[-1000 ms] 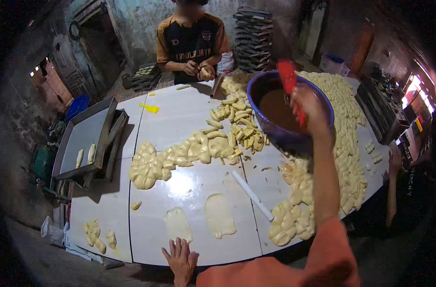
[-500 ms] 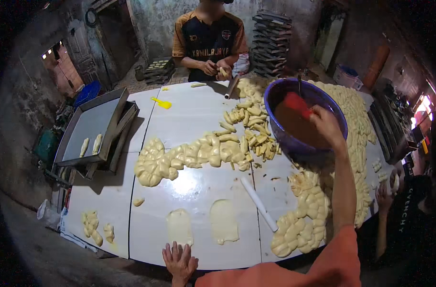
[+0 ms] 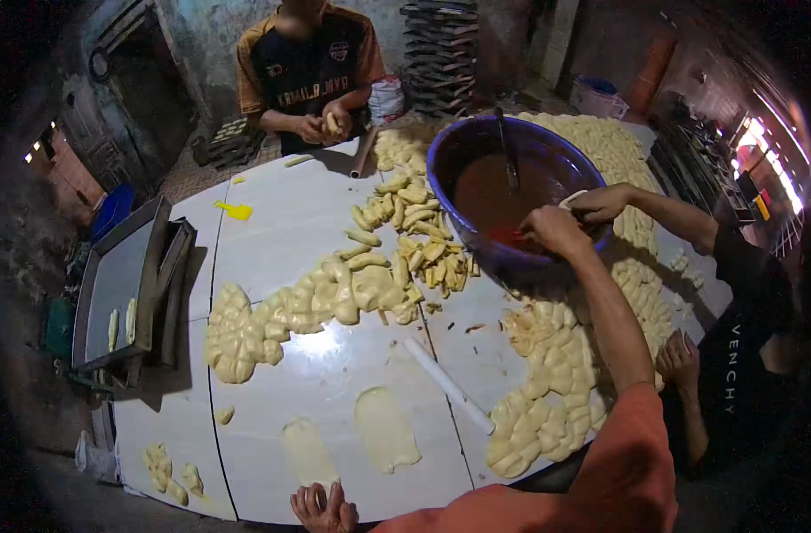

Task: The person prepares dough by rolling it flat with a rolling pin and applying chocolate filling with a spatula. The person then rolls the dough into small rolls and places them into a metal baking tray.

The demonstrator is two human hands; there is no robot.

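Head view: right hand point(image 3: 555, 229) clamped on red tool point(image 3: 510, 238) in blue basin point(image 3: 476, 147); left hand point(image 3: 323, 508) flat, open on table point(image 3: 281, 222) edge.

I see my right hand point(image 3: 555, 229) reaching over the near rim of a big blue basin point(image 3: 450, 155), closed around a red tool point(image 3: 509, 237) whose end dips into the brown filling point(image 3: 494, 195) inside. The basin is round and deep, standing upright on the white table toward its far right side, and the brown mass fills its lower part with a smooth, wet surface. My left hand point(image 3: 323, 509) rests flat at the table's near edge, fingers spread, just below a flattened oval of pale dough point(image 3: 307, 451).
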